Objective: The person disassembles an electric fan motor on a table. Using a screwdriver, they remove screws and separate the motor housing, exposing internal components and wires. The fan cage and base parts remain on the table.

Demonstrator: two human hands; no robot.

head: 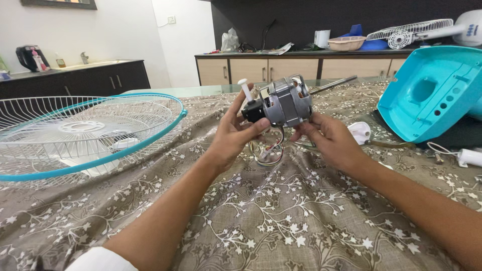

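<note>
Both hands hold a grey fan motor (285,103) up above the floral cloth (261,216) that covers the table. The left hand (232,134) is clamped on the motor's black end, below its white knob (245,89); the right hand (329,138) grips its underside, beside the hanging wires (268,153). Left of the motor lies a white fan guard with a teal rim (85,133); right of it, a teal housing (433,90).

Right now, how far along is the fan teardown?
Done: the wire guard with blades lies on the cloth at left, and the turquoise housing sits apart at right. In hand: left hand and right hand hold the bare motor, wires dangling. Left: the motor itself remains unopened.
</note>
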